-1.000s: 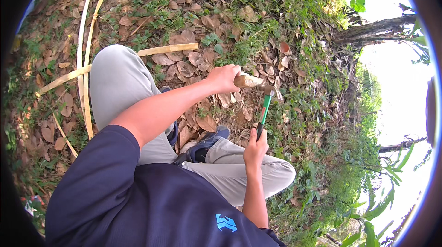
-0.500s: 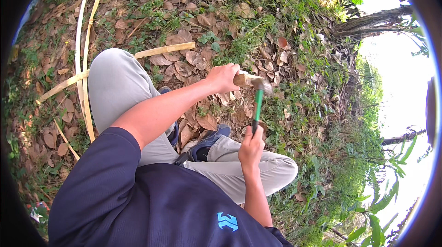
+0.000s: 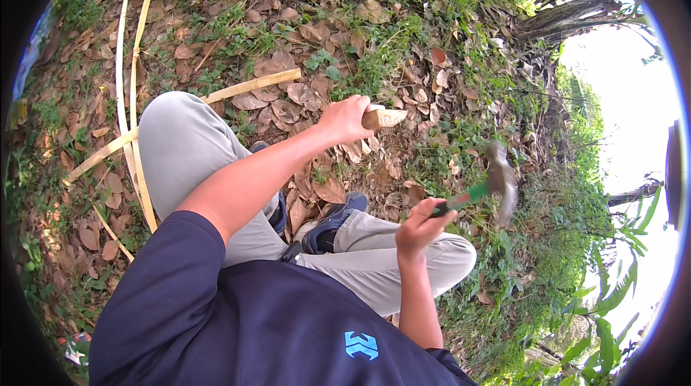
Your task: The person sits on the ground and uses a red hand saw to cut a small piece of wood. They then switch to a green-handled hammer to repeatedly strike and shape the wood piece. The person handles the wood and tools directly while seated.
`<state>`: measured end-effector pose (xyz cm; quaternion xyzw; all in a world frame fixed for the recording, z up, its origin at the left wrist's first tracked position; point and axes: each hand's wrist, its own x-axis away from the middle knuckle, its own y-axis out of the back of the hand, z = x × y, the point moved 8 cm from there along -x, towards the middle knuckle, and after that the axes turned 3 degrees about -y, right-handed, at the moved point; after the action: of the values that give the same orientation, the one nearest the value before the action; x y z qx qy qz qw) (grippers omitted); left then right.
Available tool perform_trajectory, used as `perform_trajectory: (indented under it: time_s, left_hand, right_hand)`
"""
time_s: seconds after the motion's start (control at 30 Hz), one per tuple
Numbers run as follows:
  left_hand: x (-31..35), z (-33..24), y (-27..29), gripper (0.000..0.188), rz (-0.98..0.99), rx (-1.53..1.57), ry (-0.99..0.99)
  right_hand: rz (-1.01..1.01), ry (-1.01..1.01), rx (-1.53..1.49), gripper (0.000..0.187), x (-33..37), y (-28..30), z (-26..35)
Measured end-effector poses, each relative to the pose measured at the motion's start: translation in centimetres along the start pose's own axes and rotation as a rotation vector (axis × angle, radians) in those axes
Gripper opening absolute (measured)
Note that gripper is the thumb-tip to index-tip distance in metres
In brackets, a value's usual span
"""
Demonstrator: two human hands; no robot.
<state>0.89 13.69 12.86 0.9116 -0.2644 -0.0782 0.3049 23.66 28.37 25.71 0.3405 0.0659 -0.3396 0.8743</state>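
My left hand (image 3: 345, 121) is closed around a short wooden stake (image 3: 384, 119), whose pale blunt end pokes out to the right. Fingers hide the rest of that piece. Off to the right and nearer to me, my right hand (image 3: 421, 227) grips a claw hammer (image 3: 502, 184) by its black and green handle. The steel head is slightly blurred and stands apart from the stake, out over the grass.
Long pale split-bamboo strips (image 3: 138, 69) lie on the ground at left, crossed by another bamboo strip (image 3: 252, 83) that passes behind my bent knee (image 3: 180, 141). Brown dry leaves (image 3: 288, 109) and grass surround my shoes (image 3: 335, 224). A tree trunk (image 3: 568, 15) shows at far right.
My right hand has swung the hammer away from the stake's end, to the right and toward me. My left hand keeps hold of the stake in nearly the same place.
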Motion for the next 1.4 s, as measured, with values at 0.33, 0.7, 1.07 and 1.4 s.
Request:
perform_trajectory:
  time_s: [0.33, 0.7, 1.07, 1.4]
  left_hand:
    - [0.0, 0.2, 0.8, 0.055, 0.017, 0.032, 0.053]
    - [-0.4, 0.9, 0.7, 0.056, -0.033, 0.133, 0.045]
    - [-0.4, 0.7, 0.3, 0.052, 0.006, 0.103, 0.043]
    - [-0.3, 0.4, 0.5, 0.049, -0.027, 0.149, -0.029]
  right_hand:
    - [0.009, -0.223, -0.192, 0.021, -3.8, 3.3, 2.6]
    - [0.424, -0.385, 0.271, 0.027, 2.4, -4.8, -4.6]
    - [-0.082, 0.0, -0.467, 0.021, -6.6, 3.8, 4.9]
    - [0.267, -0.527, -0.286, 0.022, -2.5, 0.6, -1.6]
